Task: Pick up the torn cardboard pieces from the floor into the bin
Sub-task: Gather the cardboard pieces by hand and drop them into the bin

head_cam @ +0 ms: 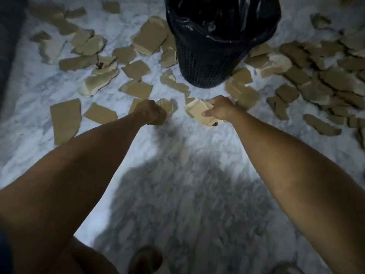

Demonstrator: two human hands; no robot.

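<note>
Dozens of cardboard pieces point(138, 89) littered the floor point(177, 155) around the bin point(209, 62); your right hand point(219, 108) clutched a small stack point(199, 113); your left hand point(152, 113) closed on one scrap point(166, 104); light, stiff stuff, so pinching edges looked easiest.

I see pale marbled floor point(177, 194) filling the frame, a broad dark shadow point(167, 204) across its lower middle, and a dark blurred edge point(7, 46) at upper left
</note>
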